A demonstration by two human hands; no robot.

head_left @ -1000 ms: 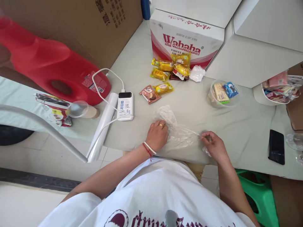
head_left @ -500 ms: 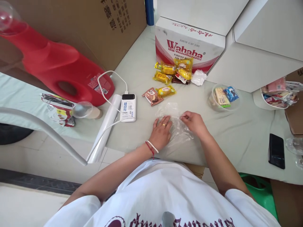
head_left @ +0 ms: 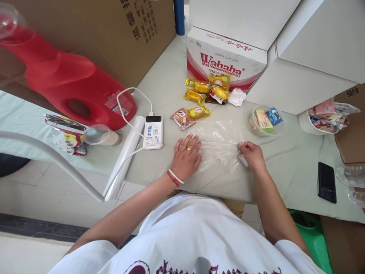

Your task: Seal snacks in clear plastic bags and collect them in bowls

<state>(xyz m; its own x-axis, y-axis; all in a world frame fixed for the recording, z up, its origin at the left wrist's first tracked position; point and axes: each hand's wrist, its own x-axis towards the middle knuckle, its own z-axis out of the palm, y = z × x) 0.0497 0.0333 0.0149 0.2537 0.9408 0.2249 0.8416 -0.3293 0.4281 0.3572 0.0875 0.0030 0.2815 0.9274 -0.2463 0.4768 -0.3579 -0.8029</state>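
A thin clear plastic film, creased and see-through, lies on the cloth-covered table in front of me. My left hand rests flat on its left side with the fingers stretched out. At the film's right edge, my right hand pinches a gathered bit of it. Just beyond lie a brown snack packet and a yellow wrapped cake, apart from both hands. Whether the film is a bag or a single sheet I cannot tell.
Several yellow wrapped cakes and a crumpled white plastic piece lie before the Wahaha box. A snack bowl and phone are right. Left are a power bank, white roll and red jug.
My right hand has moved right, drawing the film's edge with it, so the film is spread wider. My left hand has shifted slightly left and stays flat.
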